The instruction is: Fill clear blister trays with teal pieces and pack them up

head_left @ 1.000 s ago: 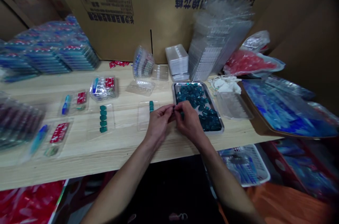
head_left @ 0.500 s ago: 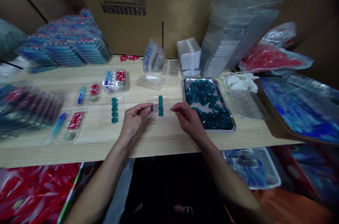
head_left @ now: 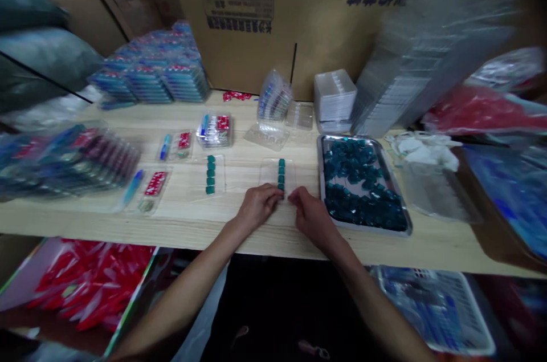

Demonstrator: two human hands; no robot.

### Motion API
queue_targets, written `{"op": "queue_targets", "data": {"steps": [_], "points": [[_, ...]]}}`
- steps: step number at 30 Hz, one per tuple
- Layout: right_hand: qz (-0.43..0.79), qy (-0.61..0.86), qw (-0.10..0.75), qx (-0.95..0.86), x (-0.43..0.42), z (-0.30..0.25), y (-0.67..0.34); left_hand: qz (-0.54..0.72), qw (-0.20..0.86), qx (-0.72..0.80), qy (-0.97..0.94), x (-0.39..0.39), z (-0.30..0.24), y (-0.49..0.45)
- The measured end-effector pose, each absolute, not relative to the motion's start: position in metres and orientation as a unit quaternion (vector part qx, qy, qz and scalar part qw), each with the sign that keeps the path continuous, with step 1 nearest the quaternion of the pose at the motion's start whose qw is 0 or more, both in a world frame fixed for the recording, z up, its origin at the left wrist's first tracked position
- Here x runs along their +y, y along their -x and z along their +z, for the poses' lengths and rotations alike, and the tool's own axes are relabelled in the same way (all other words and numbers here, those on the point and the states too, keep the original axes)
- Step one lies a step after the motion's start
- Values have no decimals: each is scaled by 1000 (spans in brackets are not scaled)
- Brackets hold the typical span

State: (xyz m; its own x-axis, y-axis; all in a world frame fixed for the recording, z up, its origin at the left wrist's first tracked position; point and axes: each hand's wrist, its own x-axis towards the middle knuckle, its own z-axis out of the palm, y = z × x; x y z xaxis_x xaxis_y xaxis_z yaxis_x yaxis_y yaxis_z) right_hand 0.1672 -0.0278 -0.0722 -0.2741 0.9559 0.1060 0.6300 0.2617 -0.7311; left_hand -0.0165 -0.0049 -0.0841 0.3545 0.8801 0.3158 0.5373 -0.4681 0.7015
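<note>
On the clear tray [head_left: 269, 171]: teal pieces [head_left: 281, 171], one row; left hand [head_left: 257, 205] at its near end, right hand [head_left: 313, 216] just beside (cannot tell whether either grips). Risk: a nudge skews the row.

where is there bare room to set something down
The table is bare between the left case of green pieces and the middle case, and along the front edge, left of the left hand. A thin strip lies between the middle case and the metal tray. Crowded: behind the tray, at the tall clear stack, and far left, at the piled packs.
</note>
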Motion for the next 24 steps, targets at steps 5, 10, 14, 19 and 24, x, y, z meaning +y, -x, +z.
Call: {"op": "queue_targets", "data": {"steps": [5,10,14,19,24], "points": [[293,527,278,-748,-26,-81,-172,350,203,447,-798,-12,-98,18],[294,528,279,-746,-24,-85,-171,309,76,443,-838,-24,-110,17],[311,514,305,-739,-22,-85,-170,312,94,439,-837,-26,-108,22],[338,509,391,-688,-19,-83,-184,349,186,476,-786,-34,-80,31],[315,557,360,-679,-27,-78,-196,215,132,487,-836,-93,-60,34]]}}
